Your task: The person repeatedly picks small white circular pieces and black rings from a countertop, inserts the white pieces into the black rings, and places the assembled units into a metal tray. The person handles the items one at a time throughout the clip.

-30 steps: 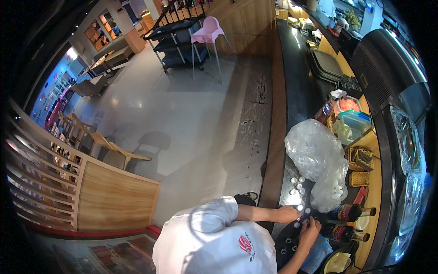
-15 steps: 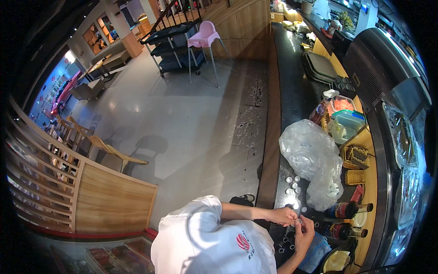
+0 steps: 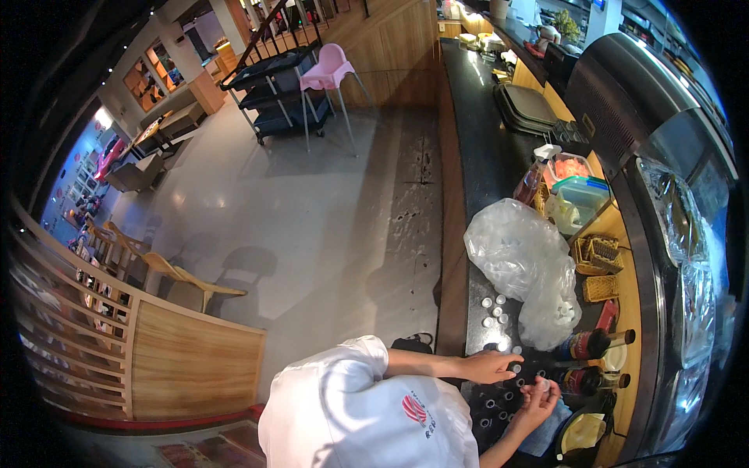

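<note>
My left hand reaches over the dark counter, thumb and finger closed around a small round cup with dark contents. Just nearer to me, my right hand is raised with a small whitish cup or lid pinched in its fingertips; which of the two I cannot tell. Several small round containers with dark middles stand on the counter below the hands. Beyond my left hand lies a group of small white round pieces, beside a large clear plastic bag with white pieces inside.
Dark bottles lie or lean at the counter's right side, near a blue cloth and a bowl with something yellow. Wicker baskets, a lidded plastic box and stacked trays stand farther along.
My hands were together over one small round piece; now they are apart. The left has moved to a cup on the counter, the right has drawn away. The whole view has shifted slightly.
</note>
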### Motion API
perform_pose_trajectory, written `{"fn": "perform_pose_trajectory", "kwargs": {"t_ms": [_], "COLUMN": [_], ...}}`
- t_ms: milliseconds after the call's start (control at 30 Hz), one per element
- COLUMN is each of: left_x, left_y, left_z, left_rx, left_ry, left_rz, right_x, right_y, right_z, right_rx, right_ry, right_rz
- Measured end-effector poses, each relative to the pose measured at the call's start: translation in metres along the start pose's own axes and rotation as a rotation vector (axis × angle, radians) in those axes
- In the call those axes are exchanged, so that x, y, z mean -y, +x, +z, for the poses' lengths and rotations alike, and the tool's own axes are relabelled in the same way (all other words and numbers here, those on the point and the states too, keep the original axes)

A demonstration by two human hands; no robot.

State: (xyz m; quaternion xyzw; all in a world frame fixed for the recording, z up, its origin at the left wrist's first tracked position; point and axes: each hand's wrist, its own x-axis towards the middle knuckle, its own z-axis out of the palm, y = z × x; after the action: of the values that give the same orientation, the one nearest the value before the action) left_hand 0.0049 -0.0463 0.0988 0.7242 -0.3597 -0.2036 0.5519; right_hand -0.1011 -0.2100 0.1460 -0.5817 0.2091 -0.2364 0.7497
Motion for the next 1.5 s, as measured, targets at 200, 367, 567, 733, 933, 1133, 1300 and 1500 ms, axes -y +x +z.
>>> {"fn": "perform_pose_trajectory", "kwargs": {"t_ms": [200, 367, 567, 733, 933, 1133, 1300, 1500], "left_x": [0.018, 0.023, 0.012, 0.035, 0.009, 0.028, 0.034, -0.004], "left_y": [-0.003, 0.002, 0.010, 0.008, 0.024, 0.039, 0.046, 0.060], "left_z": [0.013, 0.013, 0.009, 0.021, 0.009, 0.014, 0.011, -0.003], "left_rx": [0.105, 0.216, 0.228, 0.105, 0.192, 0.266, 0.343, 0.419], "left_ry": [0.355, 0.448, 0.496, 0.497, 0.519, 0.502, 0.479, 0.422], "left_rz": [0.068, 0.030, 0.007, 0.105, 0.102, 0.108, 0.102, 0.135], "right_x": [0.012, 0.007, 0.009, 0.025, 0.029, 0.023, 0.019, 0.022], "right_y": [-0.013, -0.027, -0.035, -0.044, -0.053, -0.067, -0.073, -0.068], "right_z": [-0.001, -0.009, -0.010, 0.001, -0.004, -0.003, 0.005, 0.023], "right_rx": [-0.217, -0.118, -0.091, -0.186, -0.248, -0.340, -0.398, -0.421], "right_ry": [0.196, 0.309, 0.374, 0.353, 0.393, 0.415, 0.406, 0.386], "right_rz": [0.117, 0.134, 0.145, 0.182, 0.113, 0.068, 0.051, 0.026]}}
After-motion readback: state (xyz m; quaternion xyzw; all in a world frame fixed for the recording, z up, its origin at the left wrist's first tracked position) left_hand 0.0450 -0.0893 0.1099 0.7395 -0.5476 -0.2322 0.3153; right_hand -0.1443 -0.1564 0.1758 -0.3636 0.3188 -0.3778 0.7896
